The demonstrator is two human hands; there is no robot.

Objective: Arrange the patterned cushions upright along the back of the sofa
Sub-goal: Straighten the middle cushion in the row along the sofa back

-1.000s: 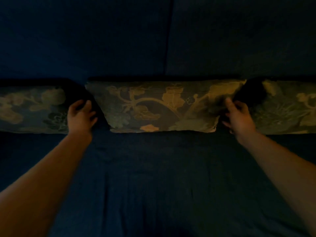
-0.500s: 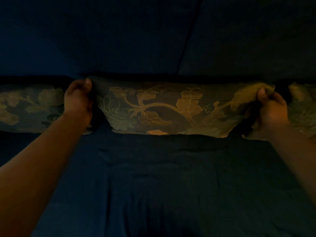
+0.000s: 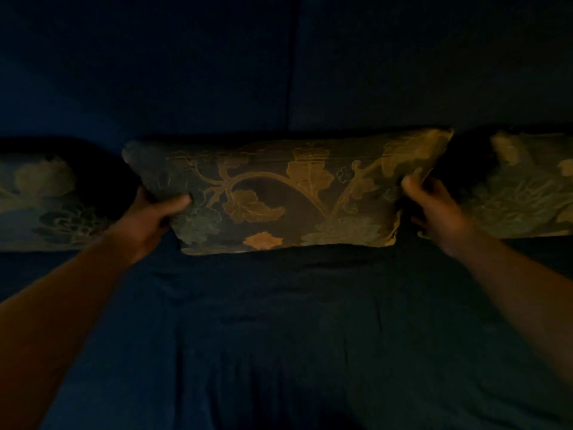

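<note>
The head view is very dim. A middle patterned cushion, dark with a golden vine-and-leaf design, lies along the foot of the dark blue sofa back, resting on the sofa seat. The left hand grasps its left end, thumb laid across the front face, the other fingers hidden behind. The right hand pinches the cushion's right edge near the upper corner. A left cushion and a right cushion of similar pattern lie just beside it, each across a dark gap.
</note>
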